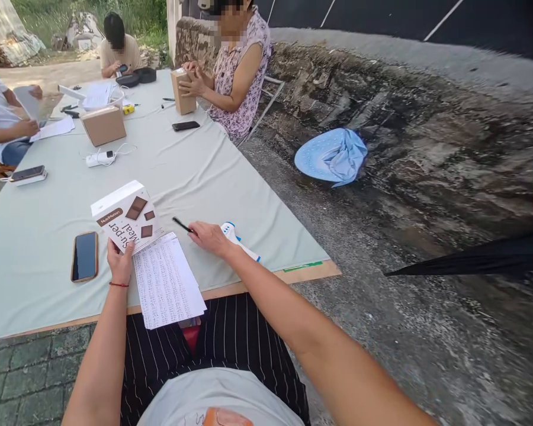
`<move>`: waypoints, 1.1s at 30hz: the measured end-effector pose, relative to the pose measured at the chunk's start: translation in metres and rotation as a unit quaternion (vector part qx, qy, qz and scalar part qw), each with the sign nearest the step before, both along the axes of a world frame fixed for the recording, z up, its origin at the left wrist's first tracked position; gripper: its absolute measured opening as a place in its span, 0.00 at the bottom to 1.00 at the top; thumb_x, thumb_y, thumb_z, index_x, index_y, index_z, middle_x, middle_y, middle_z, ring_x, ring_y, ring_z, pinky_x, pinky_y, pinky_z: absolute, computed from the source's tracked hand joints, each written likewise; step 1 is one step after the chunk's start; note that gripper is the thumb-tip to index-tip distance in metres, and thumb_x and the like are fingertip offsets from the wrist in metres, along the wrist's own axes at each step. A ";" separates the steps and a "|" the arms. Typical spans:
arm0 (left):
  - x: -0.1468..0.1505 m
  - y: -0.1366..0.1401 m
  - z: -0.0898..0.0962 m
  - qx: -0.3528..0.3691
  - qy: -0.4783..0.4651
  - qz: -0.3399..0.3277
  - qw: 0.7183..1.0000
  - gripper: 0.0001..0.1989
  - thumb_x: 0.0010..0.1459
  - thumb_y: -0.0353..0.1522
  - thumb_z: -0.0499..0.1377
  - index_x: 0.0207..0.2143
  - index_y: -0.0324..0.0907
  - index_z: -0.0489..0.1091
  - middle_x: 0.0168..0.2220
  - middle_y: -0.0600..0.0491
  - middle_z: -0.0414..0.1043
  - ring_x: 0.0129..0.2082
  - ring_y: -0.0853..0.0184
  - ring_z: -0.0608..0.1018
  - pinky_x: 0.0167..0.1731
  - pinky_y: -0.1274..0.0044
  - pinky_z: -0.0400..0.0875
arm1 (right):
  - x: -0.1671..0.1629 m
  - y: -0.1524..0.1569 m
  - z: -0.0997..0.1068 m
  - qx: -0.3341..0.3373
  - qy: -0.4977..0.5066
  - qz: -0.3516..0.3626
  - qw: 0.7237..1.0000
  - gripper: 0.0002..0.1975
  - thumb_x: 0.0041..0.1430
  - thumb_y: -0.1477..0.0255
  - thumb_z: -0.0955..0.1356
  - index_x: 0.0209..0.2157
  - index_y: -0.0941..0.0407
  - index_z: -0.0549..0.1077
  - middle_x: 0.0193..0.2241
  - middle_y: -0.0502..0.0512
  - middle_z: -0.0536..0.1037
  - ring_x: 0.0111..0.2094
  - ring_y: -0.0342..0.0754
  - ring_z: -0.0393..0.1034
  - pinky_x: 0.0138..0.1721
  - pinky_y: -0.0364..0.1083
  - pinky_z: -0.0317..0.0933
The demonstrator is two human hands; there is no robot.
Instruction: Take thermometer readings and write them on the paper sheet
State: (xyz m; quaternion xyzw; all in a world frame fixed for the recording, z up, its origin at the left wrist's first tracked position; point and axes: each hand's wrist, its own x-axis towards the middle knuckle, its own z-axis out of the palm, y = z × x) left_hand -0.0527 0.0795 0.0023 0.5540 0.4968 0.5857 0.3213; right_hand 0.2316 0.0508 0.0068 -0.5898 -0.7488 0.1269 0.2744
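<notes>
Box (125,219): left of center in the frame, white with brown print, "Su-per Meal" on the front, tilted, right above the papers
Left hand (121,260): gripping Box low down, thumb on the printed face, other fingers mostly hidden behind, so can't tell if spread or together
Red cord (118,284): round the left wrist
Right hand (208,238): near mid-frame, thumb and fingers pinching Pen by one end
Pen (181,223): black and skinny, pointing up-left, near Box but apart from it
Papers (169,287): below Box, packed with tiny print, bottom end hanging off the table edge
Gadget (236,235): white and blue, on the cloth just right of Right hand, partly covered by the forearm
Phone (84,256): face up in an orange case, left of Left hand
Cloth (222,183): pale green, kinda wrinkly, spread over the table
Cartons: plain brown, one (103,125) at upper left, another (184,94) at top center, held by a person in a floral top (242,77)
Hat (331,155): light blue, on the ground, upper right
</notes>
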 end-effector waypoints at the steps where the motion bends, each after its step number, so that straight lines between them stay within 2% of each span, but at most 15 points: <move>1: 0.002 -0.001 -0.001 -0.003 0.003 0.005 1.000 0.32 0.49 0.49 0.68 0.52 0.41 0.67 0.50 0.43 0.74 0.49 0.57 0.77 0.52 0.63 0.72 | -0.005 -0.007 -0.005 0.012 0.084 -0.046 0.995 0.04 0.60 0.73 0.64 0.35 0.55 0.71 0.29 0.51 0.74 0.31 0.45 0.67 0.34 0.43 0.56; 3: 0.006 0.001 -0.002 -0.004 0.010 0.017 1.000 0.32 0.51 0.49 0.67 0.52 0.40 0.67 0.51 0.42 0.74 0.50 0.56 0.77 0.53 0.62 0.72 | -0.019 -0.018 -0.015 0.010 0.260 -0.112 0.959 0.03 0.55 0.70 0.64 0.32 0.54 0.69 0.25 0.47 0.71 0.26 0.44 0.64 0.31 0.43 0.57; 5: 0.007 0.004 -0.002 0.000 0.012 0.021 1.000 0.33 0.52 0.49 0.66 0.54 0.39 0.66 0.52 0.40 0.73 0.51 0.55 0.77 0.54 0.62 0.72 | -0.032 -0.025 -0.023 -0.021 0.402 -0.130 0.906 0.06 0.51 0.67 0.63 0.31 0.53 0.69 0.23 0.46 0.70 0.25 0.44 0.64 0.29 0.44 0.59; 6: 0.006 0.006 -0.002 0.004 0.012 0.018 1.000 0.33 0.53 0.49 0.65 0.55 0.40 0.65 0.53 0.40 0.72 0.52 0.55 0.77 0.54 0.62 0.72 | -0.038 -0.027 -0.026 -0.037 0.446 -0.129 0.885 0.08 0.49 0.66 0.63 0.32 0.53 0.69 0.23 0.47 0.71 0.25 0.45 0.64 0.29 0.44 0.60; 8: 0.005 0.009 -0.002 0.011 0.014 0.001 1.000 0.34 0.54 0.49 0.65 0.56 0.40 0.63 0.54 0.41 0.72 0.53 0.55 0.76 0.55 0.62 0.71 | -0.045 -0.028 -0.029 -0.054 0.483 -0.136 0.863 0.11 0.45 0.64 0.64 0.31 0.53 0.71 0.24 0.48 0.73 0.25 0.45 0.64 0.29 0.45 0.60; 11: 0.003 0.010 -0.006 0.018 0.030 -0.023 0.999 0.37 0.53 0.49 0.66 0.58 0.41 0.61 0.55 0.41 0.70 0.53 0.55 0.76 0.55 0.62 0.71 | -0.048 -0.026 -0.031 -0.063 0.480 -0.171 0.858 0.11 0.41 0.63 0.65 0.28 0.54 0.71 0.22 0.48 0.72 0.24 0.45 0.62 0.27 0.45 0.59; 18: 0.006 0.000 -0.015 0.010 0.074 -0.064 0.995 0.40 0.54 0.46 0.66 0.63 0.44 0.54 0.57 0.41 0.68 0.53 0.55 0.75 0.54 0.62 0.72 | -0.055 -0.030 -0.036 -0.074 0.460 -0.192 0.864 0.12 0.43 0.62 0.65 0.27 0.54 0.72 0.19 0.46 0.70 0.23 0.44 0.62 0.25 0.44 0.58; 23: 0.007 -0.004 -0.015 -0.007 0.073 -0.061 0.995 0.40 0.54 0.43 0.66 0.64 0.45 0.53 0.58 0.42 0.67 0.58 0.53 0.72 0.58 0.60 0.67 | -0.055 -0.032 -0.038 -0.073 0.449 -0.193 0.869 0.12 0.45 0.61 0.65 0.28 0.54 0.72 0.20 0.47 0.72 0.23 0.44 0.63 0.27 0.44 0.59; 33: 0.009 -0.007 -0.010 -0.010 0.056 -0.063 0.996 0.40 0.53 0.45 0.67 0.64 0.45 0.55 0.59 0.42 0.66 0.56 0.54 0.74 0.57 0.62 0.69 | -0.055 -0.032 -0.044 -0.086 0.414 -0.191 0.886 0.10 0.47 0.63 0.65 0.29 0.53 0.73 0.22 0.48 0.74 0.26 0.46 0.66 0.30 0.45 0.62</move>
